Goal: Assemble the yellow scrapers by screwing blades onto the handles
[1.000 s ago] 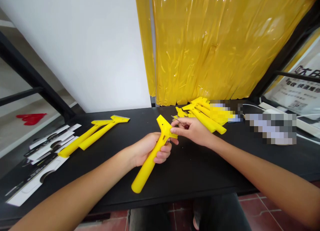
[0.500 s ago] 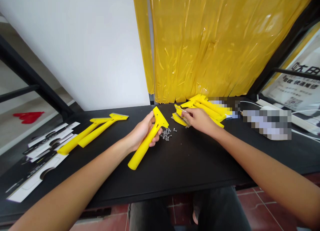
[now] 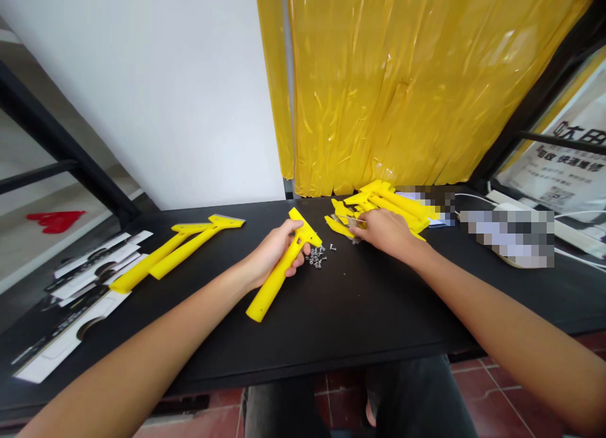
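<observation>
We find the left hand (image 3: pixel 274 252) wrapped round the yellow scraper (image 3: pixel 271 288), fingers closed, steadying it alone since the right hand (image 3: pixel 386 231) has moved off to small yellow parts (image 3: pixel 337 227), pinching a thin metal piece (image 3: pixel 356 219), with loose screws (image 3: pixel 317 257) crowding the left fingertips and piled scrapers (image 3: pixel 403 204) just beyond the right knuckles.

We saw a yellow plastic curtain (image 3: pixel 402 91) hanging behind the worktop (image 3: pixel 341 337), with a smooth white panel (image 3: pixel 165 91) to its left. Past the black metal frame (image 3: pixel 89 173) on the left, we could make out a pale shelf (image 3: pixel 28 255) bearing something red (image 3: pixel 55 222). To the right we had a white strip (image 3: pixel 580 234), a pale sheet with dark printed characters (image 3: pixel 558 154) and, below, reddish floor tiles (image 3: pixel 502 400).
</observation>
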Demonstrator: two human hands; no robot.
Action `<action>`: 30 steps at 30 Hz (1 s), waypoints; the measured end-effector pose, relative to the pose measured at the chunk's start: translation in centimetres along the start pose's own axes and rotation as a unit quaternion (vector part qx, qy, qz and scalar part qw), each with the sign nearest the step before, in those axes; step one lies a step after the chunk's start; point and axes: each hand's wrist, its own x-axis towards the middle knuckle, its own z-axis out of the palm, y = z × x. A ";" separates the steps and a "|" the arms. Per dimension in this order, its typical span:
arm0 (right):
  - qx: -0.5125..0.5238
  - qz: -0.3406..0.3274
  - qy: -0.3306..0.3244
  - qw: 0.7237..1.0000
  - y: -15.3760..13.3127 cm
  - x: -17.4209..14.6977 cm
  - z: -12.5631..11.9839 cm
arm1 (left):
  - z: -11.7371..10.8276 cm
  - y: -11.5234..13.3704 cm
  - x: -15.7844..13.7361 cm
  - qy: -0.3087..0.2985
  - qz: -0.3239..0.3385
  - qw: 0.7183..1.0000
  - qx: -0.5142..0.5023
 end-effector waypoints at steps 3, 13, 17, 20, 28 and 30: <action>0.003 0.009 -0.001 1.000 0.2 0.3 0.2 | 0.2 -0.1 -0.1 0.020 0.020 1.000 0.012; -0.027 0.016 0.001 1.000 -1.1 0.5 0.1 | 0.7 0.0 -0.5 0.004 0.024 0.999 0.042; -0.048 0.006 0.030 0.998 -1.3 0.8 0.2 | 0.5 -0.2 -0.3 -0.008 0.029 0.999 0.044; -0.022 0.024 0.026 0.999 -0.7 1.1 -0.1 | 0.4 -0.3 -0.3 -0.009 0.027 0.999 0.036; 0.272 -0.044 -0.062 0.959 1.1 0.1 -3.3 | 0.6 -0.3 -0.4 -0.011 0.020 0.999 0.041; 0.371 -0.076 -0.061 0.924 0.7 -0.4 -3.6 | 0.7 -0.2 -0.5 -0.018 0.023 0.999 0.045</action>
